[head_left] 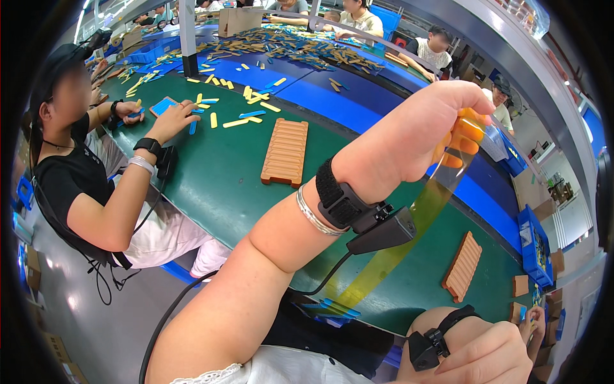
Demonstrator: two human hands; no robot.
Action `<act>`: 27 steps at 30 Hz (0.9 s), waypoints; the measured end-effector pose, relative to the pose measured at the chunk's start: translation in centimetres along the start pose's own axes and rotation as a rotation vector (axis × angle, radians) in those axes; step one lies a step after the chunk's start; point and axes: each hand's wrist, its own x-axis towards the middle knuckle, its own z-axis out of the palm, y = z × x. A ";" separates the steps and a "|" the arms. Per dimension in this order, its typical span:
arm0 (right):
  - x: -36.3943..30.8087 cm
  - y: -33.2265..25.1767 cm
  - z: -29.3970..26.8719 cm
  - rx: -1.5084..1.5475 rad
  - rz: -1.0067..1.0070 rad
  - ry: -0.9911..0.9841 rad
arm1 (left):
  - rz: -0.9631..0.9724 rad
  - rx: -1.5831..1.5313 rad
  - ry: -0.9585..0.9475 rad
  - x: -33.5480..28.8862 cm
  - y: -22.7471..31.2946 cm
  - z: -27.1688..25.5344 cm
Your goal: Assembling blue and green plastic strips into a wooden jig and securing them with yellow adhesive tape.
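My left hand (441,125), raised over the middle of the table, has its fingers closed on a strip of clear yellow film (409,237). The film slants down from those fingers, behind my wrist, toward several blue sticks (339,310) at the near table edge. Low on the right, close to my body, my right hand (489,358) has its fingers curled in; what they hold, if anything, is hidden. A brown ridged tray (462,267) lies between my hands and the far edge. Another brown slotted tray (285,150) lies left of my left wrist.
At left, a co-worker handles blue pieces beside loose yellow sticks (249,96). Beyond the green table (230,185), a blue surface (320,96) bears a big heap of sticks (288,48). A blue bin (534,249) stands right. Black cables trail from my wrist straps.
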 end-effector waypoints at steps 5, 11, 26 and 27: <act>0.4 0.0 0.4 -0.004 0.049 0.029 | -0.009 0.007 0.003 0.1 -0.1 -0.1; 0.3 0.3 0.2 -0.002 0.000 0.012 | -0.028 0.021 0.004 0.2 -0.2 -0.1; 0.4 0.6 0.2 0.004 -0.034 0.019 | -0.003 0.041 0.020 -0.1 -0.2 0.1; 0.4 0.4 0.2 0.005 -0.019 0.022 | -0.003 0.042 0.021 0.0 -0.2 0.1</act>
